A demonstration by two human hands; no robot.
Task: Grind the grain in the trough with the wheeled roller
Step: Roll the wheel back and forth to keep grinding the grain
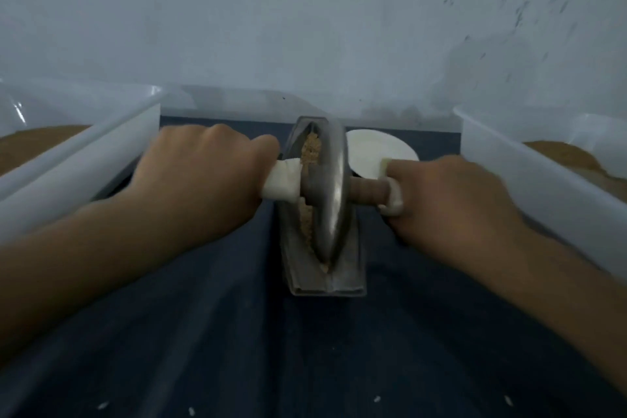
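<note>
A narrow metal trough (349, 276) lies lengthwise on the dark cloth, running away from me. A metal wheel (330, 193) of the roller stands upright in its groove, about mid-length. Tan crushed grain (310, 148) shows in the groove left of the wheel, beyond and below the axle. My left hand (200, 176) grips the white-wrapped left handle (283, 183). My right hand (451, 204) grips the right handle, whose brown shaft (368, 192) and white wrap show beside the wheel.
A clear plastic bin (81, 153) holding brown grain stands at the left, and another one (543, 173) at the right. A white dish (376, 146) sits behind the trough near the pale wall. A few light specks lie on the dark cloth (237, 349) in front.
</note>
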